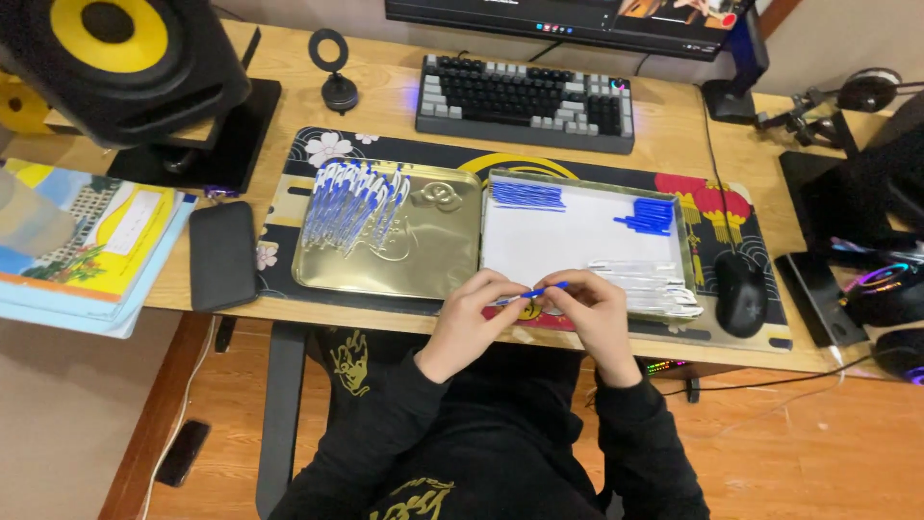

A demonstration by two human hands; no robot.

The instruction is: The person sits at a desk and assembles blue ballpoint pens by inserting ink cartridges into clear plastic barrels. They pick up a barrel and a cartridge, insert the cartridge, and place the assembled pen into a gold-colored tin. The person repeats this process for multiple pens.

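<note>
My left hand (476, 313) and my right hand (595, 310) meet at the desk's front edge and together grip a thin blue pen part (535, 291) between their fingertips. Just beyond them lies an open gold tin. Its left half (438, 255) holds a pile of several assembled blue-and-clear pens (354, 200). Its right half (577, 241), lined in white, holds blue refills (526, 195) at the top left, blue caps (650, 215) at the top right and clear barrels (640, 279) at the bottom right.
A patterned desk mat (289, 207) lies under the tin. A black mouse (739, 293) sits right of it, a dark phone (222, 254) left. Farther back are a keyboard (526, 100), a monitor, a speaker (120, 58) and books (87, 241).
</note>
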